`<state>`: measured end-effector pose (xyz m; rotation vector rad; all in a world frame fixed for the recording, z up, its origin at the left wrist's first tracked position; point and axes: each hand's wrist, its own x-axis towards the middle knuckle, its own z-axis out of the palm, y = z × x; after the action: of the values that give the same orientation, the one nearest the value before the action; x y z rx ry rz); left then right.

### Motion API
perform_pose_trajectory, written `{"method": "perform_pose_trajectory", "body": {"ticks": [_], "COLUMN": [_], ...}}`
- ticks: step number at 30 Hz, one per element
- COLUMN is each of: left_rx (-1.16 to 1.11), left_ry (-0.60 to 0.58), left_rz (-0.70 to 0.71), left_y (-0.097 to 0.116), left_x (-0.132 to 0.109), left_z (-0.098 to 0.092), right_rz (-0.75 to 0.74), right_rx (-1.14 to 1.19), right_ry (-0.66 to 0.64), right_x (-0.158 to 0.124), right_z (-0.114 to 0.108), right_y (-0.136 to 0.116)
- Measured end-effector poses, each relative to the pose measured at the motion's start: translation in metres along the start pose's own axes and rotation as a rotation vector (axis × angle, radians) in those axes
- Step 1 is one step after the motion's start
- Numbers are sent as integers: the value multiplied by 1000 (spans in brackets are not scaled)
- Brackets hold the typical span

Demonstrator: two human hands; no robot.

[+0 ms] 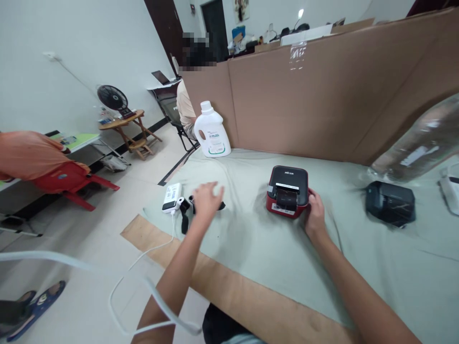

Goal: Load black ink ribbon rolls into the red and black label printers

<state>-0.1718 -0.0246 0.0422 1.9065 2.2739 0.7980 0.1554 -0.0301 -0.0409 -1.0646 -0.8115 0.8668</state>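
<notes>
A small label printer (289,177) with a black top and red base stands on the cloth-covered table, a pale label strip across its front. My right hand (315,209) grips its right side, fingers partly hidden behind it. To the left, my left hand (207,199) hovers with fingers apart and nothing visible in it. Below and beside that hand lie black straps (184,222) with a small white round piece; the hand covers part of them. Just left of these is a white power bank (172,197) with a white cable (154,247) plugged in.
A white detergent bottle (213,131) stands before a tall cardboard wall (304,100). On the right sit a black wrapped object (390,204) and a clear plastic-wrapped roll (423,143). A wooden strip (251,286) edges the table near me. Two people sit beyond the table.
</notes>
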Motion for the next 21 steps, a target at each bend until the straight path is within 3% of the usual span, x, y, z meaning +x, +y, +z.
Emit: {"method": "perform_pose_trajectory", "body": {"ticks": [4,6,9,13,18,21], "left_rx": [-635,-782,-878,-924,-808,-615], "left_ry": [-355,-406,-386,-294,-167,-64], "left_rz": [184,187,157,101,21,-15], "left_y": [80,105,112,76,4,-39], "left_x": [-27,-33,-24,18,84,111], "left_z": [52,67,69,48,9,-6], "right_rz": [-53,-105,-225,-363,-427,-432], "right_rx": [-147,-315,-475,-527,-430,-405], "right_ry": [-249,-299,-289,-383,-592,-689], "right_x": [-14,-17,-15,2,22,26], "right_z": [-13,-13,1,58,174,236], "right_y": [-11,-18,-24,-22,-1,22]}}
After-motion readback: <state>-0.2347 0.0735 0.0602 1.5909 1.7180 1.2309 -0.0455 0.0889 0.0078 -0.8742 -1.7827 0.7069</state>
